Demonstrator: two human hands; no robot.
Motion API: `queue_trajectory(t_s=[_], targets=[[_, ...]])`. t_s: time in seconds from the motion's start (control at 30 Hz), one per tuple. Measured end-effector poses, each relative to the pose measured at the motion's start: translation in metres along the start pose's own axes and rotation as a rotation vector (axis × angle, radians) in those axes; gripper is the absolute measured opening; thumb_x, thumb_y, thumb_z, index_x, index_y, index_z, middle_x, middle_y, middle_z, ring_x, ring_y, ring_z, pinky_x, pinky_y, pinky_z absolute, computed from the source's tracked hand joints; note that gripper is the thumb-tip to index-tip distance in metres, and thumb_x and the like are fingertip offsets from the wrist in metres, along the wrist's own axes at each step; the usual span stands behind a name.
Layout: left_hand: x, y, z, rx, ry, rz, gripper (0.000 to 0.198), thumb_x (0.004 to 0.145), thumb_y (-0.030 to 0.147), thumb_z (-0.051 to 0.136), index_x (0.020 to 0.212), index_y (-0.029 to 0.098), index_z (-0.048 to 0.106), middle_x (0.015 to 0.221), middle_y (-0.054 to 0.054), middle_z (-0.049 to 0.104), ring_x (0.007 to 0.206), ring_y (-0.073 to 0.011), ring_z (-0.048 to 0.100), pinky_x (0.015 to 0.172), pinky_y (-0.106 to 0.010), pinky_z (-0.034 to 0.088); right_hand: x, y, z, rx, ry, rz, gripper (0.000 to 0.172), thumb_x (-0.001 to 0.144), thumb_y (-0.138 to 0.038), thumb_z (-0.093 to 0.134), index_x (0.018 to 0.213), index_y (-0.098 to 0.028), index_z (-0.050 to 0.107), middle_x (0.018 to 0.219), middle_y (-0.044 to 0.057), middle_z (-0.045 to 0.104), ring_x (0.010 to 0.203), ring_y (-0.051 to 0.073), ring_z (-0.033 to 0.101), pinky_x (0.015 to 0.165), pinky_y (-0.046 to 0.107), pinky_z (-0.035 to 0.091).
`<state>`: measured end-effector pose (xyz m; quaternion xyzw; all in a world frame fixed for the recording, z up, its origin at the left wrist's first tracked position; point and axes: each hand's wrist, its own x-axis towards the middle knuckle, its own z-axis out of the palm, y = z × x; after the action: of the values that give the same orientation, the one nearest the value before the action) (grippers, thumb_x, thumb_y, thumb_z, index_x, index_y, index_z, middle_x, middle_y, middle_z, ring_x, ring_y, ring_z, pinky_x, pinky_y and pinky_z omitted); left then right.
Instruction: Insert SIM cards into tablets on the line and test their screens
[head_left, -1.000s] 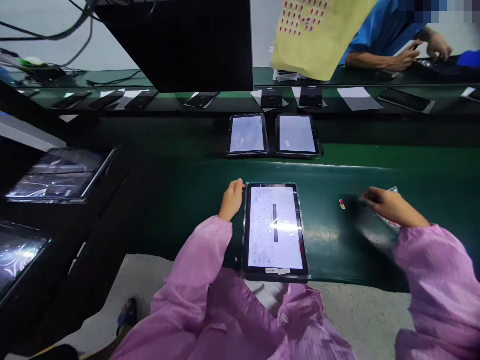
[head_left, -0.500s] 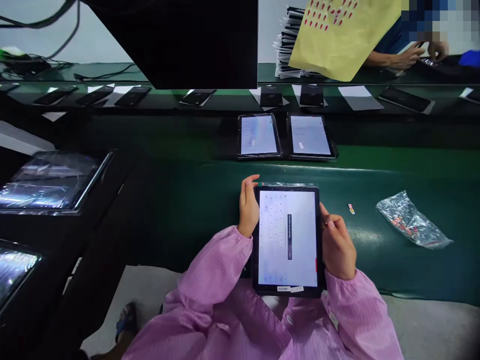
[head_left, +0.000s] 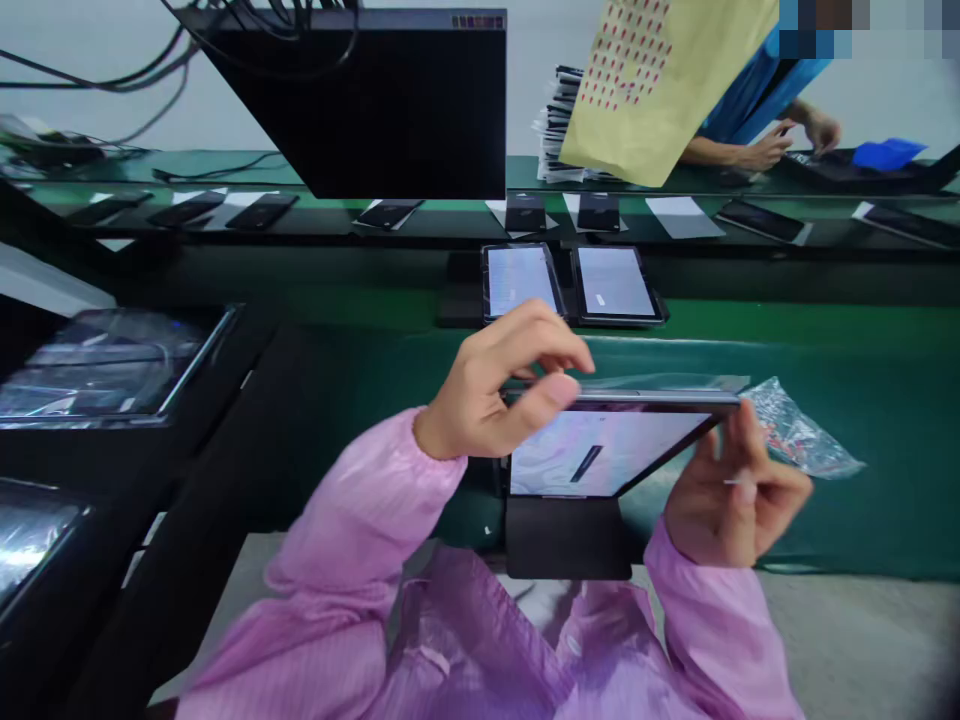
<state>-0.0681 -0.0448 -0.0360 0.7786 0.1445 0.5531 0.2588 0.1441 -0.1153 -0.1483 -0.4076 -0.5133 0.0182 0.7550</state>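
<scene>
A lit tablet [head_left: 652, 440] is tipped up on edge in front of me, its far long side raised and a clear film along that edge. My left hand [head_left: 510, 385] is at its upper left corner, fingers curled, thumb near the edge. My right hand [head_left: 739, 495] supports the right corner with its fingers and has a small pale piece between thumb and finger. Below the tablet lies a dark flat panel [head_left: 570, 540]. A clear bag with small red pieces [head_left: 814, 430] lies just beyond my right hand.
Two lit tablets [head_left: 521, 278] [head_left: 616, 282] lie farther back. Dark devices on papers line a shelf [head_left: 450, 218]. A black monitor [head_left: 405, 110] and yellow sheet [head_left: 622, 90] stand behind. Wrapped screens [head_left: 112, 365] are at left. Another person's hands [head_left: 772, 145] work at upper right.
The tablet has gone from lying flat and upright-facing to tilted on edge, turned toward the right. My left hand has moved over its top edge, and my right hand has moved right with it.
</scene>
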Motion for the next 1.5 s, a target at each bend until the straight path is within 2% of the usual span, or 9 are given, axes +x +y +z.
queue_trajectory(t_s=[0.07,0.13,0.27,0.37,0.47,0.7,0.9,1.3,1.5], targets=[[0.020,0.012,-0.012,0.082,-0.301,0.052,0.022,0.094,0.029,0.051,0.088,0.015,0.066,0.084,-0.007,0.064,0.070,-0.0128,0.060,0.062,-0.025,0.049,-0.007,-0.003,-0.001,-0.126,0.146,-0.342,0.004,0.088,-0.023,0.044,0.087,-0.024,0.048,0.131,0.004,0.065,0.129,0.023,0.055,0.112,0.052,0.035],[0.038,0.021,-0.018,0.152,-0.483,0.062,0.020,0.092,0.019,0.047,0.090,0.014,0.065,0.085,-0.007,0.066,0.073,-0.0134,0.061,0.065,-0.025,0.050,-0.018,-0.003,0.001,-0.297,0.119,-0.548,0.012,0.085,-0.020,0.050,0.075,-0.023,0.046,0.133,0.004,0.063,0.131,0.019,0.053,0.118,0.042,0.030],[0.053,0.027,-0.017,0.244,-0.618,0.044,0.026,0.089,0.013,0.041,0.094,0.015,0.066,0.087,-0.006,0.070,0.072,-0.0127,0.064,0.066,-0.024,0.051,-0.044,-0.008,0.010,-0.445,-0.086,-0.412,0.018,0.080,-0.012,0.053,0.070,-0.022,0.041,0.148,0.001,0.048,0.143,0.014,0.036,0.124,0.034,0.013],[0.055,0.025,-0.015,0.265,-0.629,0.024,0.027,0.088,0.012,0.042,0.093,0.016,0.068,0.086,-0.006,0.072,0.069,-0.0126,0.064,0.062,-0.023,0.049,-0.059,-0.024,0.018,-0.443,-0.226,-0.345,0.017,0.083,-0.011,0.048,0.070,-0.021,0.042,0.150,0.003,0.046,0.144,0.014,0.033,0.125,0.036,0.008],[0.056,0.024,-0.015,0.278,-0.629,-0.028,0.027,0.086,0.014,0.043,0.092,0.018,0.069,0.086,-0.006,0.073,0.068,-0.0140,0.065,0.062,-0.024,0.049,-0.065,-0.040,0.018,-0.386,-0.367,-0.439,0.023,0.088,-0.010,0.043,0.068,-0.022,0.040,0.120,0.001,0.071,0.137,0.010,0.044,0.124,0.038,0.012],[0.060,0.025,-0.013,0.289,-0.660,-0.061,0.023,0.081,0.017,0.047,0.086,0.022,0.070,0.083,-0.005,0.072,0.066,-0.0161,0.063,0.060,-0.026,0.048,-0.025,-0.026,0.000,-0.404,-0.059,-0.605,0.017,0.087,-0.018,0.052,0.073,-0.022,0.044,0.101,0.000,0.076,0.127,0.011,0.053,0.122,0.041,0.020],[0.061,0.025,-0.011,0.321,-0.679,-0.055,0.024,0.077,0.013,0.047,0.085,0.021,0.068,0.077,-0.004,0.069,0.061,-0.0138,0.058,0.055,-0.025,0.045,-0.009,-0.011,0.002,-0.546,-0.110,-0.687,0.017,0.088,-0.021,0.050,0.074,-0.024,0.041,0.091,-0.002,0.076,0.107,0.015,0.064,0.120,0.047,0.020],[0.063,0.017,-0.011,0.333,-0.662,0.025,0.028,0.075,0.010,0.042,0.084,0.017,0.068,0.076,-0.002,0.068,0.058,-0.0093,0.055,0.054,-0.020,0.043,-0.006,0.000,0.000,-0.484,0.020,-0.691,0.012,0.080,-0.019,0.052,0.074,-0.024,0.043,0.094,-0.004,0.077,0.111,0.015,0.064,0.119,0.047,0.023],[0.066,0.019,-0.008,0.340,-0.689,-0.027,0.025,0.072,0.010,0.045,0.084,0.019,0.065,0.073,-0.001,0.065,0.058,-0.0098,0.053,0.054,-0.021,0.042,-0.012,-0.001,0.008,-0.487,-0.074,-0.712,0.011,0.082,-0.022,0.051,0.077,-0.024,0.041,0.092,-0.003,0.076,0.113,0.014,0.062,0.119,0.045,0.020]])
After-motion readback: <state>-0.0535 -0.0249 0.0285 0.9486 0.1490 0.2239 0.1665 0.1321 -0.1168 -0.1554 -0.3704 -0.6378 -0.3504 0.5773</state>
